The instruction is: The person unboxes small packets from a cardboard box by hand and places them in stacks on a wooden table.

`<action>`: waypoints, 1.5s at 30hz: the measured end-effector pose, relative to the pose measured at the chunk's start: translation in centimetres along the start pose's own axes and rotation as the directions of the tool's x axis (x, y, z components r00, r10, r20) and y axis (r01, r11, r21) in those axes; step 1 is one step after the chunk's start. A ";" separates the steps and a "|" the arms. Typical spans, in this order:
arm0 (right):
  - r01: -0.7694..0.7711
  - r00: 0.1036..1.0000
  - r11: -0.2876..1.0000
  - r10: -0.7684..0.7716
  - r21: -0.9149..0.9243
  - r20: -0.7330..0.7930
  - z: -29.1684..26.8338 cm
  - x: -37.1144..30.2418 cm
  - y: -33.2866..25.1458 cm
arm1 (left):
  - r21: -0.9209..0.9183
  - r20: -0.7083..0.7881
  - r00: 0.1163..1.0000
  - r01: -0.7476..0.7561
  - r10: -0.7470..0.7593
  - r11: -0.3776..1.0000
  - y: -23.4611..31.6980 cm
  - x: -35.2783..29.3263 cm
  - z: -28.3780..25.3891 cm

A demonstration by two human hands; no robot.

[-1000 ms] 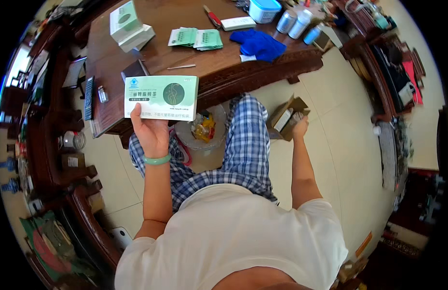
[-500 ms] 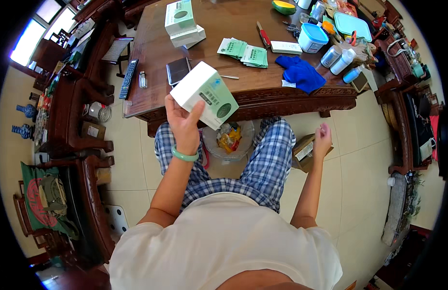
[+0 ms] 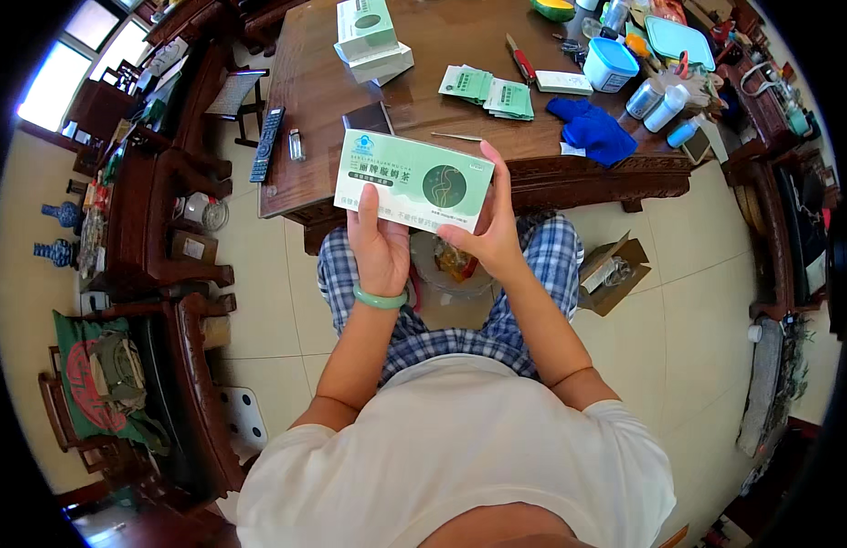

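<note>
The person has a pale green-and-white box [image 3: 410, 178] up in both hands, just above the middle of the frame, its broad printed face turned to view and its right end dipping a little. The left hand [image 3: 382, 251] supports it from the lower left: the thumb lies flat on the front face, while the other fingers pass behind, where I can't make out how they're spread. The right hand [image 3: 497, 224] has the right end between thumb and forefinger, the thumb at the bottom right corner, the forefinger stretched up along the edge to the top corner. A green bangle [image 3: 380, 298] circles the left wrist. Beyond, at the top of the frame, similar boxes [image 3: 373, 41] sit stacked on the dark wooden table [image 3: 305, 59], with green sachets [image 3: 487, 91] to their right.
</note>
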State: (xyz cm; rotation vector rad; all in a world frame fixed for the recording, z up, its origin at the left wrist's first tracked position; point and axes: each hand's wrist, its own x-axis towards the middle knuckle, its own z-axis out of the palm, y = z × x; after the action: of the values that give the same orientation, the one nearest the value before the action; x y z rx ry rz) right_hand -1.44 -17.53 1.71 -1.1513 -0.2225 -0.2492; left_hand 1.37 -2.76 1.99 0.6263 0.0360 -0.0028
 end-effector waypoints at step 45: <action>0.344 0.917 0.649 -0.386 -0.679 0.095 3.2 -1.2 -5.2 | 0.435 0.869 0.272 -0.817 0.414 -0.377 2.6 0.4 -0.6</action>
State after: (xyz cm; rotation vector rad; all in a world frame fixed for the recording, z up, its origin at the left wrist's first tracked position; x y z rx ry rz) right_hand -4.27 -16.46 7.13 -1.8402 -0.3270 -0.7801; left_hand 1.79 -0.32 2.99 1.9364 -0.8679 1.2768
